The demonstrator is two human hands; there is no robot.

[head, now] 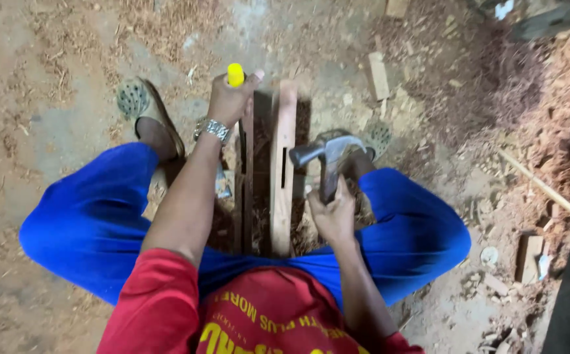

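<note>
Left hand (229, 99) fisted around yellow-handled tool (235, 74); right hand (333, 213) clasps hammer (327, 157).

dusty earthen floor (68, 131) under sawdust (160, 26), wood offcuts (378, 75), a thin stick (539, 183)

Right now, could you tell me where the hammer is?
In the head view, the hammer is right of centre, held in the right hand, its head beside the upright wooden board.

sawdust floor (55, 85), wood offcuts (378, 75), sandals (142, 105)
</note>
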